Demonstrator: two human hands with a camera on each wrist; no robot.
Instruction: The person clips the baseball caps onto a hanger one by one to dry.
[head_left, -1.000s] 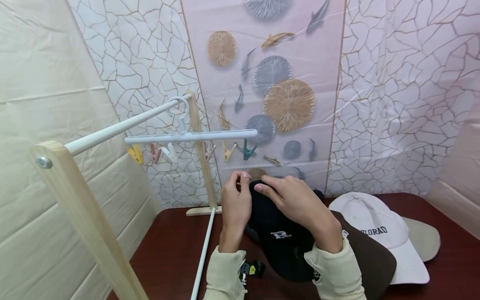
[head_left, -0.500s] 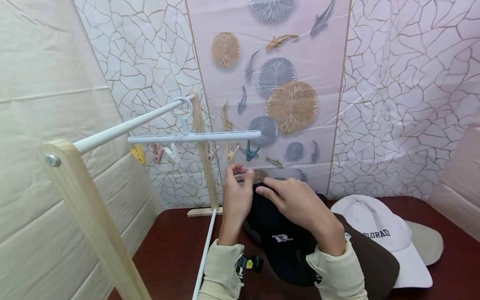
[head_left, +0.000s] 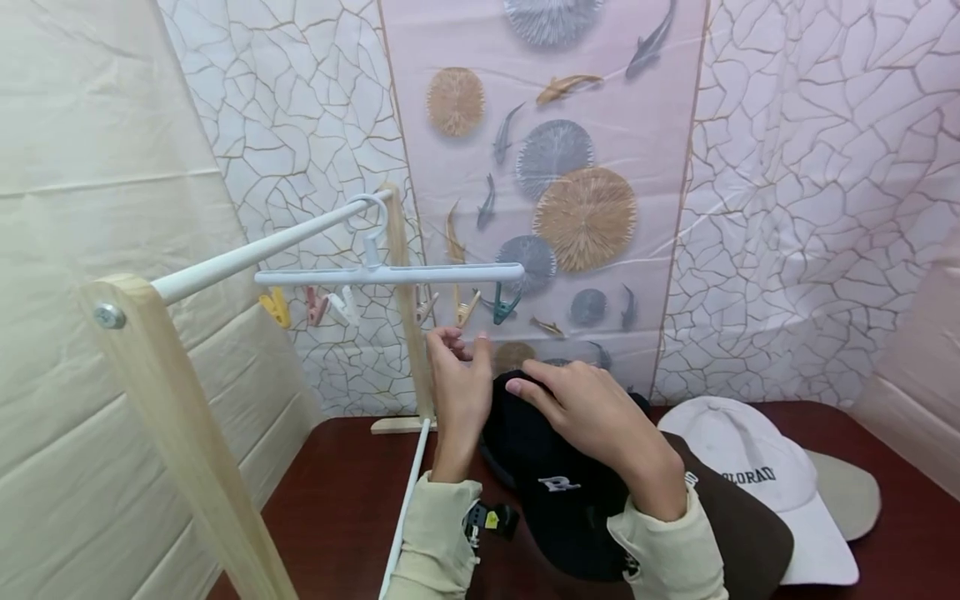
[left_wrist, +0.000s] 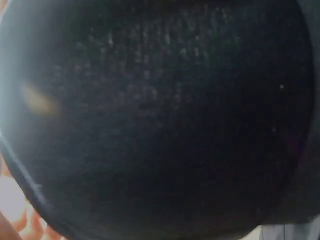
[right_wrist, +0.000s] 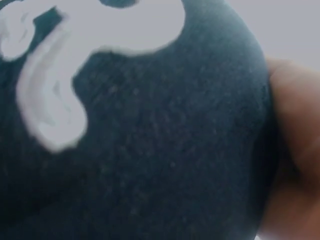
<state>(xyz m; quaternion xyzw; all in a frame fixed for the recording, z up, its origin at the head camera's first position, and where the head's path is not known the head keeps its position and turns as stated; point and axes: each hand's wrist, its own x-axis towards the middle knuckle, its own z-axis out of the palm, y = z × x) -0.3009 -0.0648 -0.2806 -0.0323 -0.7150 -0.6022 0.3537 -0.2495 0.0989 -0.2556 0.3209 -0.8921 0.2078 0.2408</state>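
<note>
My right hand [head_left: 600, 417] holds a black baseball cap [head_left: 543, 442] by the crown edge, thumb and fingers on its upper side. The cap hangs brim down, with a white embroidered letter in front. My left hand [head_left: 462, 392] is raised at the cap's left, thumb and fingers apart, just below a pale yellow clothespin [head_left: 464, 308]; whether they touch I cannot tell. That clip hangs from a white hanger [head_left: 420, 274]. Dark cap fabric [left_wrist: 160, 125] fills the left wrist view. In the right wrist view, fingers [right_wrist: 300, 115] lie against the cap's edge.
The hanger hooks over a white rail [head_left: 262, 250] on a wooden stand [head_left: 180, 425] and carries several other clips, including a green clothespin [head_left: 505, 305]. At right on the dark red table [head_left: 337, 500] lie a brown cap [head_left: 742, 517], a white cap [head_left: 750, 450] and a beige brim [head_left: 843, 492].
My left hand has moved left and up, away from the cap's edge and toward the pale yellow clothespin, its fingers spreading. The right hand still holds the black cap in nearly the same place.
</note>
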